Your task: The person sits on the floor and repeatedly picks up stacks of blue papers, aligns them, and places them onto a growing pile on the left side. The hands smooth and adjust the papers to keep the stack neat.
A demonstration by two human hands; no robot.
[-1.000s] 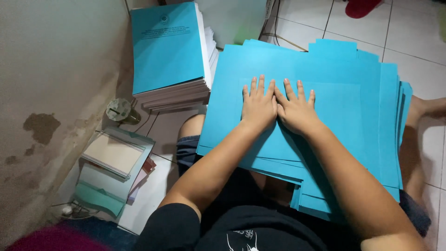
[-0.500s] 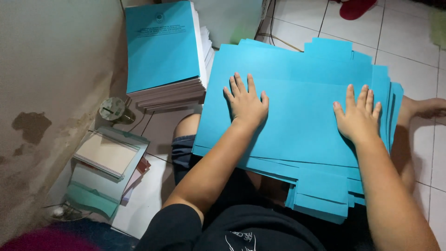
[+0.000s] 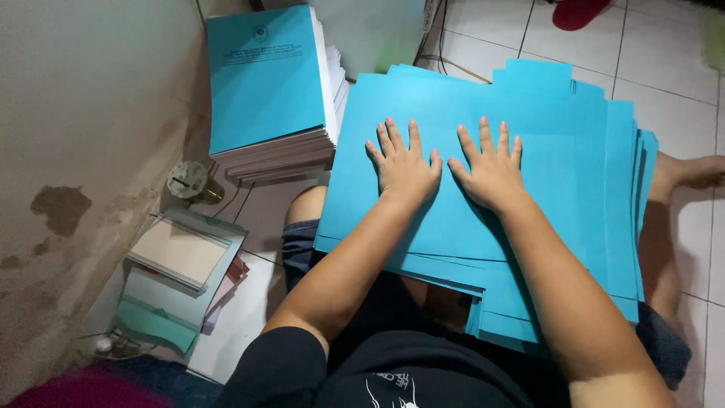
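A thick, fanned stack of large blue paper sheets [image 3: 574,151] rests across my lap. My left hand [image 3: 404,165] lies flat on the top sheet, fingers spread, palm down. Beside it, thumbs nearly touching, my right hand [image 3: 491,168] presses flat on the same sheet. Neither hand grips anything. My forearms run down from the hands toward my body and cover the near middle of the stack.
A pile of bound booklets with blue covers [image 3: 264,75] stands at the upper left by the stained wall [image 3: 68,151]. Notebooks and folders [image 3: 177,261] lie on the tiled floor at the left, near a small round metal object [image 3: 189,180]. My bare foot [image 3: 691,172] shows at the right.
My hands were together, slid apart across the top sheet half a second ago, and have now come back together at its middle.
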